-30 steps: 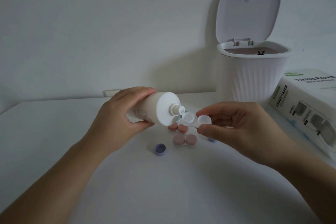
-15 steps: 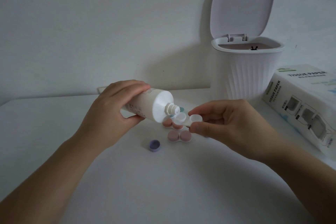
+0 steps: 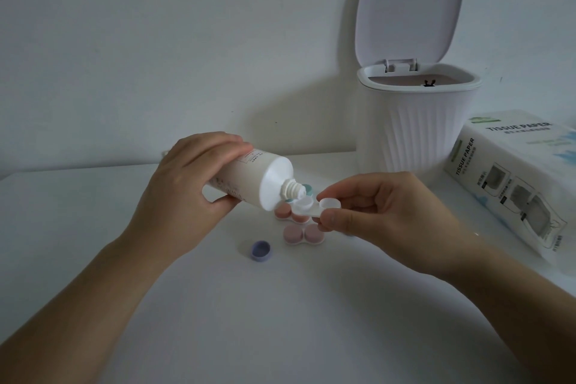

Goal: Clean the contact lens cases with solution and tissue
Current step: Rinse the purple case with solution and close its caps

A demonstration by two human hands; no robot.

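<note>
My left hand (image 3: 187, 184) grips a white solution bottle (image 3: 252, 181), tipped so that its uncapped nozzle points down and right. The nozzle hangs just over the left well of an open white lens case (image 3: 314, 207). My right hand (image 3: 383, 212) pinches that case by its right end, thumb below and fingers above. On the table under it lie two pink-capped lens cases, one (image 3: 304, 235) in plain view and one (image 3: 285, 212) partly hidden by the bottle. A teal cap (image 3: 308, 188) shows behind the nozzle. A loose purple cap (image 3: 260, 250) lies to the left.
A white ribbed bin (image 3: 417, 131) with its lid up stands at the back right against the wall. A pack of tissue paper (image 3: 514, 178) lies on the table's right side. The table (image 3: 280, 321) is white.
The bottle has tilted further down and its nozzle has come over the case's left well. Both hands keep their hold. The camera has shifted slightly.
</note>
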